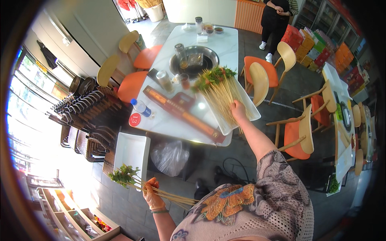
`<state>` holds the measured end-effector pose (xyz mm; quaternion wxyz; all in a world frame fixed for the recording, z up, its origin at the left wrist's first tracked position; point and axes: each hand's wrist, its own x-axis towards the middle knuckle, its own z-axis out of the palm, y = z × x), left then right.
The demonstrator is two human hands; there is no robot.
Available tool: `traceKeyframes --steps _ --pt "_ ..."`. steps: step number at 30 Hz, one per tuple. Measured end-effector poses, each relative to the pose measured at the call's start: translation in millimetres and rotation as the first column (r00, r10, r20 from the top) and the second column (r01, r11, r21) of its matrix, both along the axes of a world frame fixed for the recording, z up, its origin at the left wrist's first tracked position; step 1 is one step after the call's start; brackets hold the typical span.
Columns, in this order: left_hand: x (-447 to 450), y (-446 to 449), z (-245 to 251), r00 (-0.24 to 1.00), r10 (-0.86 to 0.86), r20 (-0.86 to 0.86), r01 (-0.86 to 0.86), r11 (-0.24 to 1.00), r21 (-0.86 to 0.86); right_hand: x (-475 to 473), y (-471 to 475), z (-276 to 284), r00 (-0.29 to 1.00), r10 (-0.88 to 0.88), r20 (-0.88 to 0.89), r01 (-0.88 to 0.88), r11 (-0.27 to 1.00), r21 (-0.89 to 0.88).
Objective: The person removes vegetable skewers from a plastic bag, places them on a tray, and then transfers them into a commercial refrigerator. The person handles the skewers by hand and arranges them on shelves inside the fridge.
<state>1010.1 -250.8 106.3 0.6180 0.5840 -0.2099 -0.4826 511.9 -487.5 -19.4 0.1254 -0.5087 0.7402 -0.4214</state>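
Note:
My left hand (153,193), in a thin clear glove, is closed around several bamboo skewers (173,197) tipped with green leafy herbs (124,175). The herb ends hang over the near end of a white rectangular tray (129,150) at the table's left corner. On the table, a second white tray (252,113) carries a large pile of bamboo skewers (221,99) with leafy greens (217,76) at their far ends. My right hand (238,111) grips the bare stick ends of that pile; its fingertips are partly hidden.
The marble-look table (162,119) has a round metal hotpot well (214,57), glass jars (164,80), a dark red box (184,110) and a water bottle (140,107). Orange-seated chairs (297,135) stand around it. A plastic bag (170,158) hangs below. Another person (274,24) stands beyond.

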Motion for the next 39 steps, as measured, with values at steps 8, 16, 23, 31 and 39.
traceKeyframes --steps 8,16,23,31,39 --pt "-1.1 -1.5 -1.4 1.000 0.011 -0.027 -0.011 1.000 0.000 -4.1 -6.6 -3.8 0.989 -0.012 -0.150 0.006 0.999 -0.041" --pt "1.5 -0.7 -4.1 0.998 0.012 -0.065 -0.014 0.999 -0.031 15.1 3.7 29.5 0.935 -0.152 -0.321 0.073 0.966 -0.246" --pt "-3.2 -6.0 2.1 0.998 0.015 -0.058 -0.015 1.000 -0.004 29.9 6.4 36.5 0.968 0.026 -0.250 -0.061 0.989 -0.133" --pt "2.5 -1.0 -1.4 0.999 0.033 -0.037 -0.033 0.999 0.000 8.6 -10.5 22.0 0.887 -0.367 -0.280 0.302 0.920 -0.248" --pt "1.4 -0.1 -1.8 1.000 0.028 0.001 -0.028 0.999 0.030 -22.9 -26.3 0.6 0.950 -0.305 -0.072 0.310 0.947 0.079"
